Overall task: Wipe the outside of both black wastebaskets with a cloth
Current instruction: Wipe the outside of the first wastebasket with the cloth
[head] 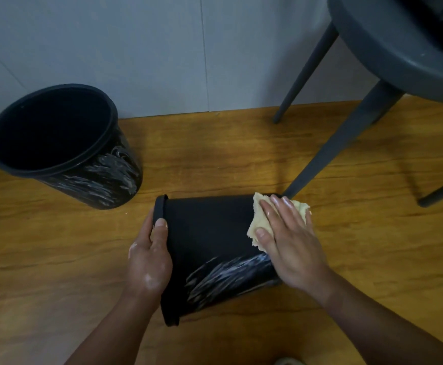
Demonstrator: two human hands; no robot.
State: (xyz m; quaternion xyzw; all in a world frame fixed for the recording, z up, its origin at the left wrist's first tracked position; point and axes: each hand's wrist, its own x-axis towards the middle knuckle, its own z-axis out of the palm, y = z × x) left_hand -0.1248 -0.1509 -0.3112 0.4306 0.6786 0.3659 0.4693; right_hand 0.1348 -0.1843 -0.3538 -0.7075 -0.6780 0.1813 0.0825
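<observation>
The nearer wastebasket point(209, 233) is lying on its side on the floor point(57, 246), the left hand point(149, 259) gripping its rim point(159, 208) with the thumb hooked over the lip. The right hand point(291, 238) is pressing the cloth point(254, 227) flat against the wall near the base, fingers point(278, 206) lying straight. The thin plastic is likely feeling light, slick when wet and keen to roll, so the stiffer rim is looking the surest hold. The second wastebasket point(104, 180) is standing upright to the left, white smears point(228, 275) showing on both
</observation>
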